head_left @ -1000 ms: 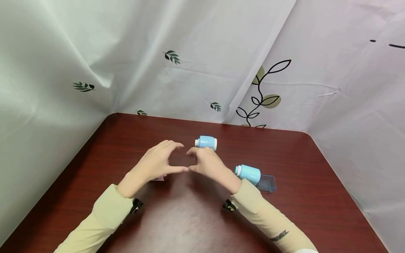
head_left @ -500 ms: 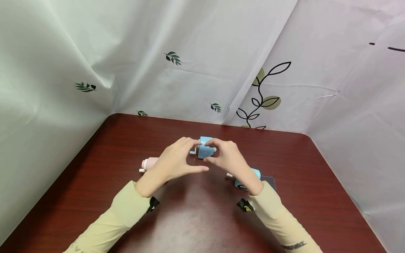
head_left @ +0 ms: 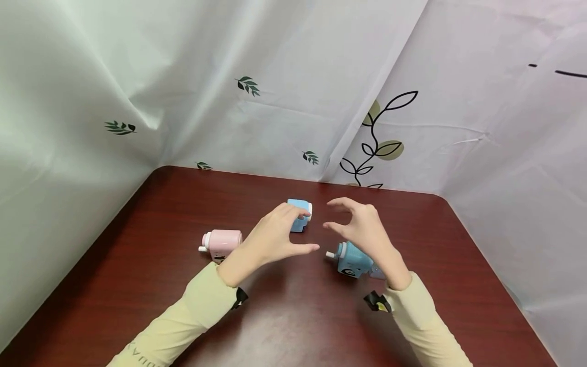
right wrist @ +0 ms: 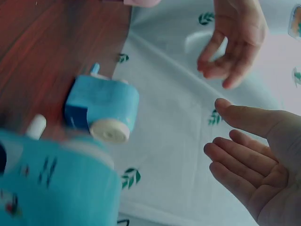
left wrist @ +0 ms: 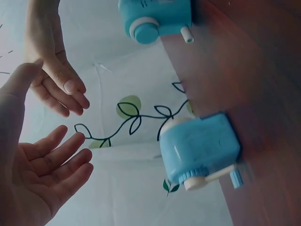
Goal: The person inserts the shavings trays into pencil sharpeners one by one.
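Observation:
My left hand (head_left: 275, 237) is held over the middle of the table, fingers and thumb spread in a wide curve around nothing. Facing it, my right hand (head_left: 362, 227) makes a similar empty curve farther right. Behind the left fingertips is a light blue hand-crank pencil sharpener (head_left: 299, 225), partly covered by them in the head view; its crank shows in the left wrist view. A teal pencil sharpener (head_left: 354, 262) with a dark printed picture sits below the right hand, partly overlapped by it. Left of my left wrist lies a pink pencil sharpener (head_left: 223, 240), its lower right hidden.
The dark red wooden table (head_left: 284, 326) has rounded far corners. A white curtain (head_left: 275, 117) with leaf prints hangs behind and beside it. A small see-through drawer (head_left: 377, 272) projects from the teal sharpener beside my right forearm.
Both hands have moved to the right, and the gap between them has widened. The pink sharpener has come into fuller view. The sharpeners stay in place.

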Demonstrator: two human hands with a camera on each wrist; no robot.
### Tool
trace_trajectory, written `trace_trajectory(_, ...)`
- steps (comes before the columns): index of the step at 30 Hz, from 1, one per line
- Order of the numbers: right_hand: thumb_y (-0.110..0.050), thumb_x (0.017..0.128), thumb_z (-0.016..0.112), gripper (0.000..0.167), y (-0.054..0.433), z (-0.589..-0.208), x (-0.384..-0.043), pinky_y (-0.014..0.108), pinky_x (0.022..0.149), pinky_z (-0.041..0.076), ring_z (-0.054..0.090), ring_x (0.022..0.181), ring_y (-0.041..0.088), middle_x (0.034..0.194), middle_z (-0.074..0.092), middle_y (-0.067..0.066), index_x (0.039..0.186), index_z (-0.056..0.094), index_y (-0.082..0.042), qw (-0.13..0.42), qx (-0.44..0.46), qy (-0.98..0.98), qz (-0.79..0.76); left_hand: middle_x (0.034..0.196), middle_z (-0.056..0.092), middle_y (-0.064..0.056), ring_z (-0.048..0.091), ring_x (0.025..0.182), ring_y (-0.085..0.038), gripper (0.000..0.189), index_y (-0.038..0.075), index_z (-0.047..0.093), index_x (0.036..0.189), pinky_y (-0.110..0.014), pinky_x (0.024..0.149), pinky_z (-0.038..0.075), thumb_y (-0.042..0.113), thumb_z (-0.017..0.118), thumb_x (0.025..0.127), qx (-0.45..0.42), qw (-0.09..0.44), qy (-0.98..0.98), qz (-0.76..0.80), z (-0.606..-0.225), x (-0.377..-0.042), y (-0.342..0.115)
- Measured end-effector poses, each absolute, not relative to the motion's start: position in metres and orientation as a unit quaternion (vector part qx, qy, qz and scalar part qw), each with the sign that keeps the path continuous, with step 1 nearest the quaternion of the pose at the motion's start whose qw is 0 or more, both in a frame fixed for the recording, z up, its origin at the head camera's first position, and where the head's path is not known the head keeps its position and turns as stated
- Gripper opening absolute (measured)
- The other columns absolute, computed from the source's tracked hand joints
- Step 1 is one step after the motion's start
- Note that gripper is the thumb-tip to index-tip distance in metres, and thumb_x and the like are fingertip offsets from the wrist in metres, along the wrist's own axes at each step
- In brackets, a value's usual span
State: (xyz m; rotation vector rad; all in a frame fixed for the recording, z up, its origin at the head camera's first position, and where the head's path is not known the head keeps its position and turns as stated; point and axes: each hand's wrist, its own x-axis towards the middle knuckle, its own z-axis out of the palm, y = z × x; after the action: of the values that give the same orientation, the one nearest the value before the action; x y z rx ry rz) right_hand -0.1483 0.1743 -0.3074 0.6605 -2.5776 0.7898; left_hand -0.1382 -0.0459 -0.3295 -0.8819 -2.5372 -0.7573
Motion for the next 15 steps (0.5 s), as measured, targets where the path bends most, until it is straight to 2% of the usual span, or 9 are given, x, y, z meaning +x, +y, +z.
trace_trajectory(2, -0.019, 0.071, 0.085, 0.044, 0.182, -0.306, -0.147, 0.027, 0.061, 0.047, 0.056, 0.061, 0.011, 0.102, 0.074, 0.007, 0.11, 0.068, -0.01, 0.187, 0.23, -0.914, 0.276, 0.104, 0.065, 0.0, 0.057, 0.1, -0.017, 0.059, 0.01, 0.063, 0.114, -0.035, 0.093, 0.05, 0.048, 0.079, 0.072, -0.32, 0.175, -0.89, -0.273, -0.331, -0.139, -0.042)
trace_trajectory(5, -0.018, 0.071, 0.085, 0.045, 0.194, -0.305, -0.145, 0.025, 0.058, 0.042, 0.05, 0.055, 0.011, 0.102, 0.074, 0.007, 0.111, 0.068, -0.011, 0.194, 0.223, -0.917, 0.269, 0.105, 0.065, -0.001, 0.058, 0.099, -0.017, 0.056, 0.011, 0.062, 0.114, -0.035, 0.093, 0.05, 0.046, 0.079, 0.073, -0.327, 0.167, -0.888, -0.277, -0.334, -0.14, -0.037)
trace_trajectory(9, -0.016, 0.07, 0.086, 0.048, 0.21, -0.305, -0.144, 0.032, 0.066, 0.049, 0.065, 0.071, 0.018, 0.104, 0.073, 0.008, 0.114, 0.067, -0.01, 0.2, 0.217, -0.918, 0.265, 0.105, 0.062, -0.001, 0.056, 0.098, -0.015, 0.057, 0.012, 0.061, 0.116, -0.031, 0.084, 0.051, 0.044, 0.079, 0.073, -0.337, 0.146, -0.887, -0.281, -0.337, -0.141, -0.027)
trace_trajectory(12, -0.016, 0.07, 0.086, 0.05, 0.221, -0.306, -0.143, 0.041, 0.076, 0.053, 0.069, 0.093, 0.024, 0.105, 0.073, 0.009, 0.115, 0.067, -0.01, 0.199, 0.212, -0.92, 0.264, 0.107, 0.062, -0.002, 0.056, 0.101, -0.016, 0.059, 0.011, 0.059, 0.119, -0.03, 0.087, 0.051, 0.043, 0.079, 0.074, -0.351, 0.129, -0.884, -0.28, -0.339, -0.142, -0.02)
trace_trajectory(15, -0.015, 0.069, 0.086, 0.051, 0.231, -0.307, -0.143, 0.044, 0.078, 0.054, 0.069, 0.095, 0.026, 0.105, 0.073, 0.009, 0.116, 0.067, -0.01, 0.192, 0.205, -0.923, 0.262, 0.11, 0.062, -0.002, 0.055, 0.103, -0.016, 0.06, 0.011, 0.057, 0.121, -0.029, 0.089, 0.05, 0.044, 0.079, 0.075, -0.363, 0.121, -0.882, -0.275, -0.34, -0.145, -0.013)
